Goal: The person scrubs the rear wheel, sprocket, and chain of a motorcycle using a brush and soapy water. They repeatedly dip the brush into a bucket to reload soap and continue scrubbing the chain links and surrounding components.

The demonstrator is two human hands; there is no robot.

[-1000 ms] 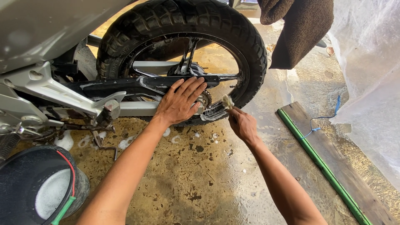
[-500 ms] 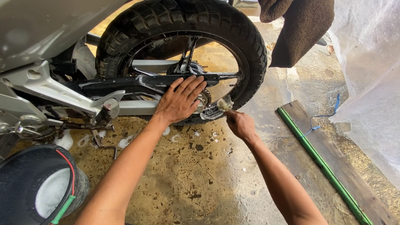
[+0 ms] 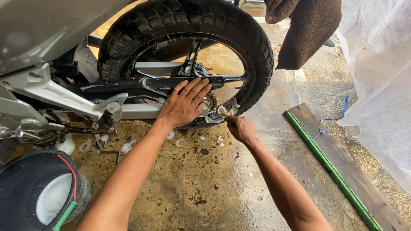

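Sprocket (image 3: 209,102) at wheel (image 3: 188,55) hub, 6 o'clock from axle. My left hand (image 3: 185,104) flat, open on swingarm (image 3: 128,87); right hand (image 3: 240,128) gripping brush (image 3: 223,112), bristles probably touching chain. Suds on floor (image 3: 205,179); scrubbing seems midway, rinse left.

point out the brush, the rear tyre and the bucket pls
brush (image 3: 222,111): head view, on its pale bristle tip.
rear tyre (image 3: 239,25): head view, on the knobbly upper tread.
bucket (image 3: 25,184): head view, on its dark inner wall.

Looked like a bike wash bay: wet concrete floor (image 3: 205,188), soap foam (image 3: 68,145), motorcycle rear wheel (image 3: 188,25), bucket (image 3: 38,192).
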